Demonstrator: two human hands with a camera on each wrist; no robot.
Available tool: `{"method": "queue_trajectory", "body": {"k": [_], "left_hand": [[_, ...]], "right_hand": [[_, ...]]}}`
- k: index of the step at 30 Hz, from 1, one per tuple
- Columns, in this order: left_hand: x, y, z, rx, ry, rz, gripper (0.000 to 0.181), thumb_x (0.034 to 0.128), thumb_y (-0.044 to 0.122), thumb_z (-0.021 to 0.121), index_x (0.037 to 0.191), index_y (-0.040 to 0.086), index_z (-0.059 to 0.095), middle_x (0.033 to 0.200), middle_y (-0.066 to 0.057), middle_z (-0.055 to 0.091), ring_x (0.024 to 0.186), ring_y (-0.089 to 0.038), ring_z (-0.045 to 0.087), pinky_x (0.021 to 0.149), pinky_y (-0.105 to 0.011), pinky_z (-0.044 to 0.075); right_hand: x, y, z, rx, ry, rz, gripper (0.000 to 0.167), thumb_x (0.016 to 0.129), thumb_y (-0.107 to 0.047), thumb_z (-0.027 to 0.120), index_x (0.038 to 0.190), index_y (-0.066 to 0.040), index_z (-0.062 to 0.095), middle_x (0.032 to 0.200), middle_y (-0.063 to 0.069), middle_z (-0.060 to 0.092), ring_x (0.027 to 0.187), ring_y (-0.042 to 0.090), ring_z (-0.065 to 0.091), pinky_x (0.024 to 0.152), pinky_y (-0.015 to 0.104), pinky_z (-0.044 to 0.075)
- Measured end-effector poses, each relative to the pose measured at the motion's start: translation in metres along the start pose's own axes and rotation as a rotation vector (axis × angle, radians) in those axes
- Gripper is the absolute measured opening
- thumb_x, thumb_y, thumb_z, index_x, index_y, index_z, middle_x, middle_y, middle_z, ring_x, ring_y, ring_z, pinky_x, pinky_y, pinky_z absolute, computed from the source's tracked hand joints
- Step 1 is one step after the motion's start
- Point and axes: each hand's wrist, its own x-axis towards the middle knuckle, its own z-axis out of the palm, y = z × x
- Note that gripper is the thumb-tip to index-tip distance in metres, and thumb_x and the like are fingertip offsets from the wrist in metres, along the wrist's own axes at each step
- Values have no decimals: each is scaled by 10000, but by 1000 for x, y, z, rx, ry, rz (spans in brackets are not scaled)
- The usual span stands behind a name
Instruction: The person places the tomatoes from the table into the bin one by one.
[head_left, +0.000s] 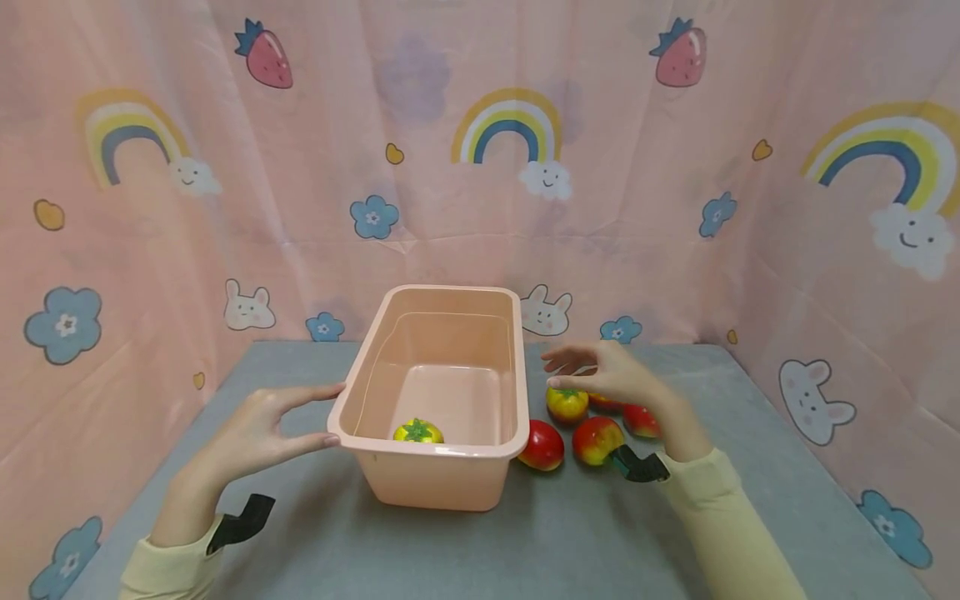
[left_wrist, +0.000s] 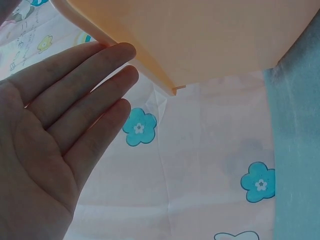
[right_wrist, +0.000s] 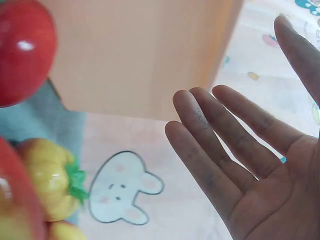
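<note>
A pink plastic basin (head_left: 450, 480) stands on the grey table. Inside, near its front wall, lies a yellow toy fruit with a green leafy top (head_left: 417, 431). My left hand (head_left: 262, 425) is at the basin's left side, fingertips and thumb tip against the rim, the fingers nearly straight in the left wrist view. To the basin's right my right hand (head_left: 607, 372) hovers, holding nothing, its fingers spread and relaxed. Below it are another yellow fruit with a green top (head_left: 567, 406), a red-and-yellow fruit (head_left: 597, 440) and a red fruit (head_left: 542, 446).
Another red fruit (head_left: 641, 421) lies by my right forearm, partly hidden. Behind the right hand an orange-red fruit (head_left: 603, 403) shows only in part. A pink printed cloth (head_left: 465, 242) hangs around the back and sides of the grey table (head_left: 585, 542).
</note>
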Motion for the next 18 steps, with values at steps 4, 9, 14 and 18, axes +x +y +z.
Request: {"method": "queue_trajectory", "body": {"k": [4, 9, 14, 18], "left_hand": [[0, -1, 0, 0, -3, -2, 549, 752, 400, 787, 1252, 230, 635, 1212, 127, 643, 1105, -112, 622, 879, -411, 521], [-1, -1, 0, -8, -5, -5, 551, 753, 397, 787, 1257, 238, 630, 1215, 119, 643, 1105, -117, 623, 880, -421, 523], [0, -1, 0, -14, -8, -10, 553, 754, 399, 786, 1260, 242, 628, 1218, 117, 642, 1111, -126, 622, 886, -429, 519], [-1, -2, 0, -9, -10, -10, 552, 755, 398, 785, 1260, 241, 628, 1220, 117, 642, 1114, -133, 622, 886, -433, 519]], "right_hand": [[-3, 8, 9, -11, -16, 11, 447, 836, -419, 700, 1209, -184, 628, 1141, 37, 682, 1025, 199, 642, 840, 380, 551], [-7, 19, 21, 16, -45, 52, 453, 814, -423, 717, 1203, -208, 632, 1131, 34, 685, 1019, 189, 637, 778, 327, 563], [-9, 31, 31, 37, -61, 66, 487, 801, -437, 724, 1200, -172, 634, 1157, 68, 676, 1028, 202, 640, 786, 320, 565], [-11, 38, 38, 57, -72, 59, 500, 801, -403, 736, 1199, -118, 631, 1150, 114, 673, 1037, 243, 639, 791, 344, 568]]}}
